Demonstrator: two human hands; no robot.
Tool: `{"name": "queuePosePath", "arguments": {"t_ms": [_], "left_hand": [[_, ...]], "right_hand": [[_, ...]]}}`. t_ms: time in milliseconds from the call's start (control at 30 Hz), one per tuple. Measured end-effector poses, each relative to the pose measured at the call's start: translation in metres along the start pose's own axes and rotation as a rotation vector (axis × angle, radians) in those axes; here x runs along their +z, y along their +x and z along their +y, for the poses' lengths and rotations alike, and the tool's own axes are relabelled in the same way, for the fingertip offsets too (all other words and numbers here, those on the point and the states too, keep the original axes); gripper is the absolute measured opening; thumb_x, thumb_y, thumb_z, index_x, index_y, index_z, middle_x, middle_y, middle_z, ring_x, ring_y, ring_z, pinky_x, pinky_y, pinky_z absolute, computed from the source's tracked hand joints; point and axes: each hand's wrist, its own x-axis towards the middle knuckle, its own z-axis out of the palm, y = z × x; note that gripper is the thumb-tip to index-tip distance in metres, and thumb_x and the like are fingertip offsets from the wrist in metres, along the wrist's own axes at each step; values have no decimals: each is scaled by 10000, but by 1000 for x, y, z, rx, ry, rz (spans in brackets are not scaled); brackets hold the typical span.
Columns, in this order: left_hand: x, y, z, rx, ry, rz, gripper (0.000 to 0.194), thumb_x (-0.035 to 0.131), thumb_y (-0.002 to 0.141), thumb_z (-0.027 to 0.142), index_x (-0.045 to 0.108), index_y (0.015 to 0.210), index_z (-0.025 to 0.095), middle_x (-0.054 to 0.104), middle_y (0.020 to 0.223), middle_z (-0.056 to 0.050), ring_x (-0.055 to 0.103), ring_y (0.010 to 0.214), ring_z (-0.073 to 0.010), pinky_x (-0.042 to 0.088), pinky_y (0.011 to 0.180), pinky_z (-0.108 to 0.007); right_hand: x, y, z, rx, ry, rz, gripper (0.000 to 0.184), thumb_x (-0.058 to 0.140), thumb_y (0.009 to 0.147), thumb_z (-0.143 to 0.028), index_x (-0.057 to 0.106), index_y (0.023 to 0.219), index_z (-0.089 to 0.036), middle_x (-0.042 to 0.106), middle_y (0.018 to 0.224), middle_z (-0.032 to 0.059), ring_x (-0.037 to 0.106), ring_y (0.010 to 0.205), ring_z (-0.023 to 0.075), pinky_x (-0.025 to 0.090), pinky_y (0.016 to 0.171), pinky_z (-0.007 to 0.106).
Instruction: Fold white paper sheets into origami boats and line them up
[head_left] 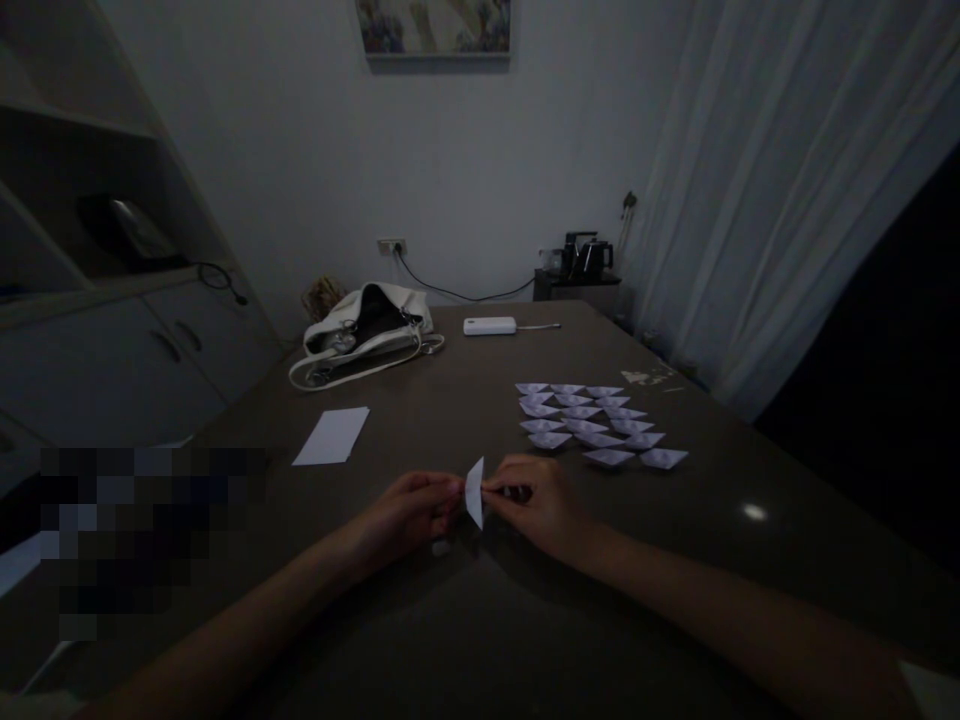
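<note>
Between my two hands, just above the table, is a small folded white paper boat (pixel 475 494), turned on end with its long side upright. My left hand (pixel 411 512) pinches it from the left with thumb and fingertips. From the other side, my right hand (pixel 541 503) grips it between thumb and forefinger. Beyond my right hand, several folded paper boats (pixel 592 426) stand in close rows on the table. A stack of white paper sheets (pixel 331 437) lies flat, forward and left of my left hand.
On the brown table (pixel 480 640) a white handbag (pixel 367 330) sits at the back left. A white power bank (pixel 490 326) with a short cable lies at the far middle. Small paper scraps (pixel 646 377) are near the right edge. A blurred-out patch (pixel 142 540) covers the left.
</note>
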Motion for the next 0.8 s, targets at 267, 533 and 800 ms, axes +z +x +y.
{"name": "queuePosePath", "arguments": {"t_ms": [267,533,800], "left_hand": [[-3,2,-3,-23,7,39,260,776,713,317,662,702,83,490,595,13,438,544,-61,352,511,-160],[2,2,-2,-5,55,26,288,798,675,336,658,707,87,512,581,17,418,508,-55,325,497,-177],[5,1,-2,18,55,114,299,796,669,356,665,715,91,508,583,18,430,530,-66,322,504,-180]], "right_hand": [[-1,0,-1,-89,-83,67,98,652,779,-155,681,686,-169,614,648,11,556,623,127,397,571,236],[-2,-2,-9,-148,-137,45,108,633,796,-157,660,692,-158,617,664,12,562,644,127,401,602,240],[-1,0,-9,-24,-133,50,93,643,811,-201,719,865,-193,626,695,1,545,598,110,396,563,224]]}}
